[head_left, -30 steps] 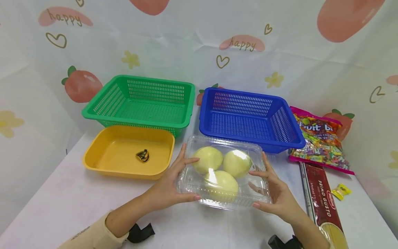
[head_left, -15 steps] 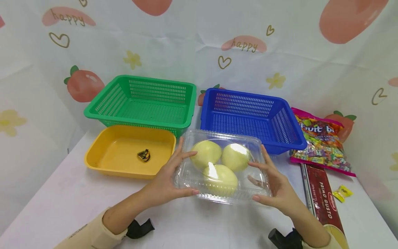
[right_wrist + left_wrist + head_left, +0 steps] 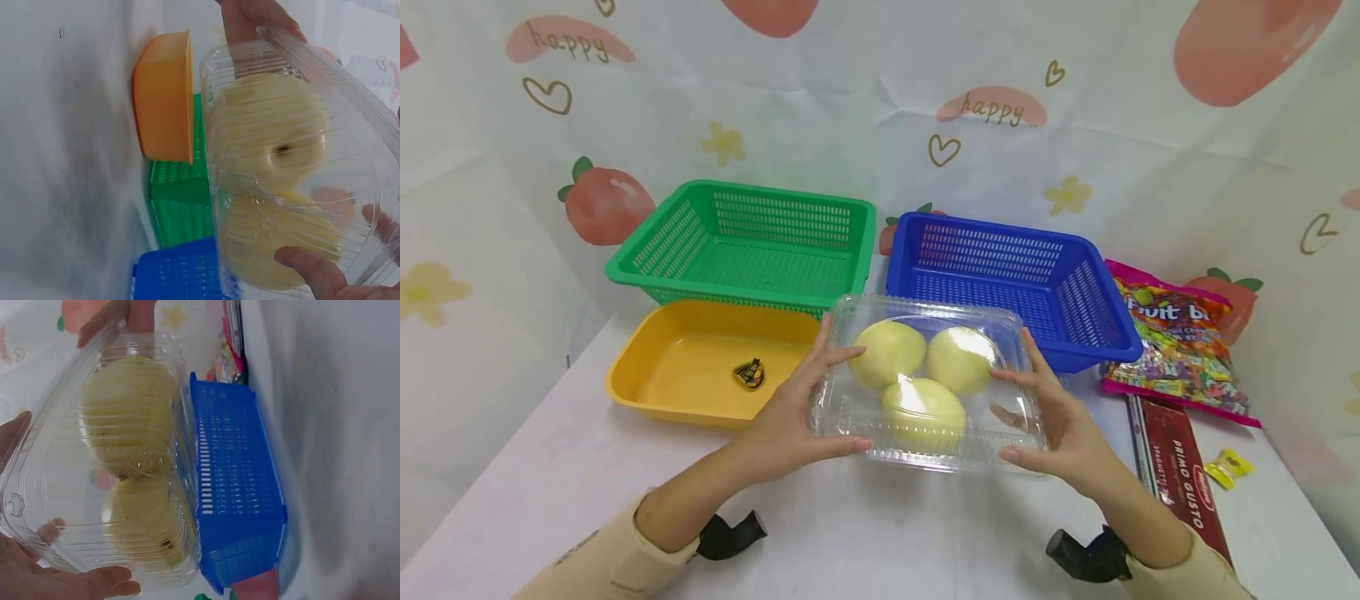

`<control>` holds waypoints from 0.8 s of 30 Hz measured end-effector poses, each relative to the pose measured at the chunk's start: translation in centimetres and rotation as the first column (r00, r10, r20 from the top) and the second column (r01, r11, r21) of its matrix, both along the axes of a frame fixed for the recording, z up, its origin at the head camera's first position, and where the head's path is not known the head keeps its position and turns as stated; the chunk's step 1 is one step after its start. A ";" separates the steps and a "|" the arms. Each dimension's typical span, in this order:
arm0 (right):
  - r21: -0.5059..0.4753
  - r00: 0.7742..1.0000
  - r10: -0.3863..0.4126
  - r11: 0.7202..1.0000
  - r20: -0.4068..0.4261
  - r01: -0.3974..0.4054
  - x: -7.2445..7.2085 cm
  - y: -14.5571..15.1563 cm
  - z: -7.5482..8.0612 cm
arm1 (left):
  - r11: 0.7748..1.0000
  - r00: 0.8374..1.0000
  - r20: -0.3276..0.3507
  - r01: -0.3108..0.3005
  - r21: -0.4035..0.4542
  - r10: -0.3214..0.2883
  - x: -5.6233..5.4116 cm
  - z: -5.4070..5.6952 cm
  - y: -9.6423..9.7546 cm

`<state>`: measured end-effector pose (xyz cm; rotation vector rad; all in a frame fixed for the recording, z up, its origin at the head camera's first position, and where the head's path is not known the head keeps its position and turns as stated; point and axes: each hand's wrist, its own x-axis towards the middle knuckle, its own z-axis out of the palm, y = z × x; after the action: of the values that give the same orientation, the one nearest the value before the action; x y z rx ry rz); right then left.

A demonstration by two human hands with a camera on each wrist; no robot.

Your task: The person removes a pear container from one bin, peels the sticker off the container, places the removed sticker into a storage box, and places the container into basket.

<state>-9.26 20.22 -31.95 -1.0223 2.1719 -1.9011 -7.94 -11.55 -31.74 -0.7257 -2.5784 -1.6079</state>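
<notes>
A clear plastic clamshell container with three pale yellow-green round fruits inside is held up in the middle of the head view. My left hand grips its left side, thumb along the front edge and fingers over the lid. The right hand holds the opposite end in much the same way. Both wrist views show the container raised off the table, its lid closed. Through the ribbed wall, the left wrist view shows dark blossom marks on a fruit.
Behind the container stand a blue basket and a green basket. A yellow tray at left bears a small black-and-gold item. On the right lie a fruit chews bag, a spaghetti box and a yellow wrapped candy.
Both hands have carried the container upward in the view and slightly left; it now overlaps the yellow tray's right end. The baskets and packages stay in place.
</notes>
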 end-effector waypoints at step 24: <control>0.020 0.998 -0.026 0.999 0.050 0.025 -3.0 -2.5 1.9 | 0.992 0.999 0.037 -0.024 -0.122 0.029 -2.4 3.2 -2.8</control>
<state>-12.23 17.69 -30.02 -0.9373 2.1819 -1.8916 -10.38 -14.36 -28.54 -0.6702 -2.7211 -1.4832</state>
